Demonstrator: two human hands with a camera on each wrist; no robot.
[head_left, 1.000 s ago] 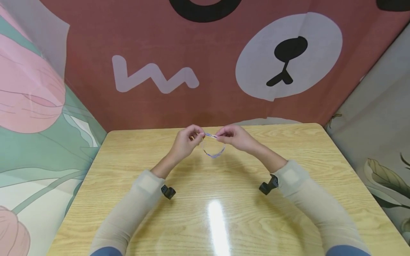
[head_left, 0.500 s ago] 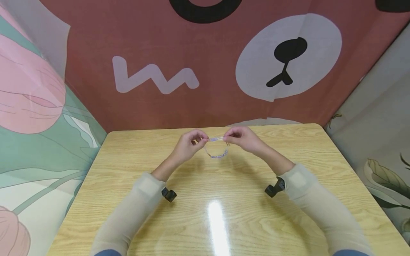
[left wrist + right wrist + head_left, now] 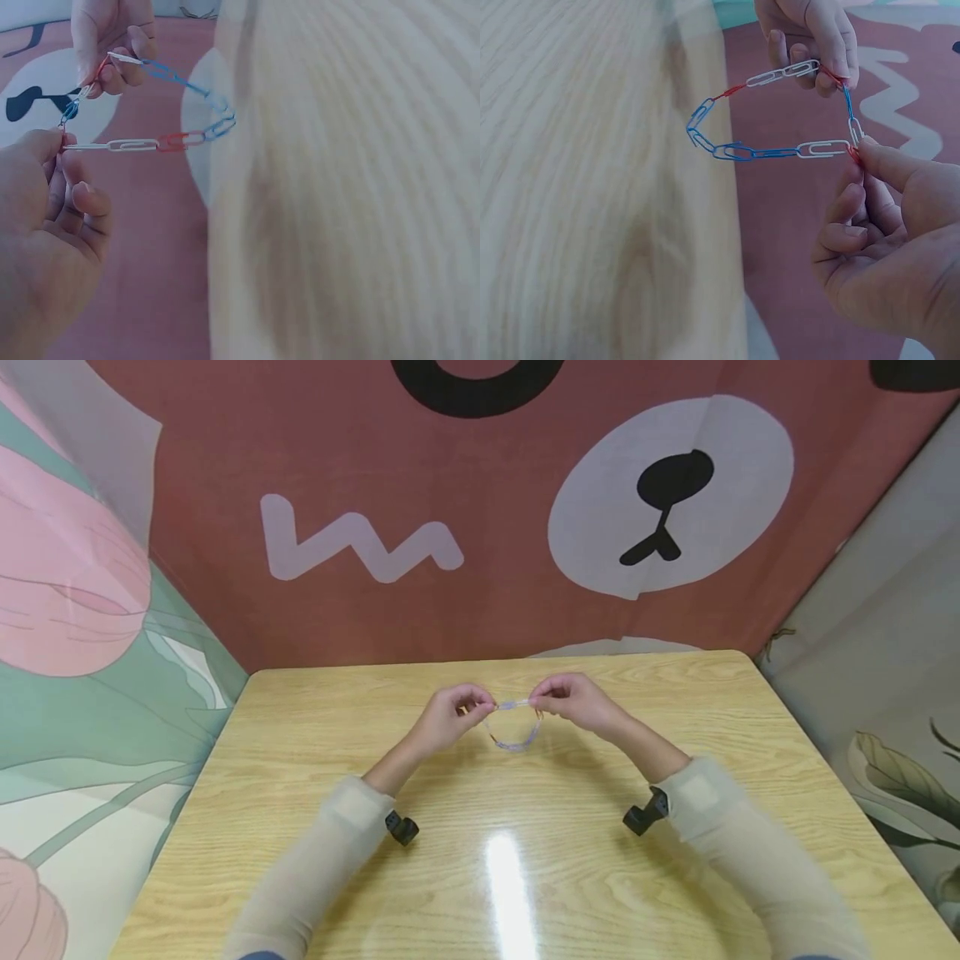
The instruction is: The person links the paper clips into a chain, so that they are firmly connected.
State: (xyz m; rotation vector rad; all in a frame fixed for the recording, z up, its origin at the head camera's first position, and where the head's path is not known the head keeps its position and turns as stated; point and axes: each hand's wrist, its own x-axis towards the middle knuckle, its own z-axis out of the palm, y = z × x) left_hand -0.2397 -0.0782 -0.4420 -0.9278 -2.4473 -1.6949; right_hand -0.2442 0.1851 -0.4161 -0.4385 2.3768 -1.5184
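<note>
A loop of linked paper clips [image 3: 513, 747], in red, white and blue, is held up over the far part of the table. Thumb and fingers of my left hand [image 3: 446, 718] pinch it at the left end of its upper stretch. At the right end, my right hand [image 3: 581, 703] pinches it the same way. Between the two hands a short stretch runs nearly straight. From there the rest of the paper clip chain [image 3: 172, 141] sags in a curve, as the left wrist view shows. Several blue clips of the chain [image 3: 733, 152] hang at its bottom in the right wrist view. Fingertips hide the pinched links.
Below the hands lies a wood-grain table [image 3: 420, 893] with a bright light reflection. A reddish cloth with a bear print [image 3: 502, 602] hangs behind its far edge. Printed cloths stand along both sides. Each wrist carries a small black camera [image 3: 402, 828].
Both hands have come nearer to me with the chain, and drifted slightly to the right. They are a little farther apart, and the stretch between them is straighter and longer.
</note>
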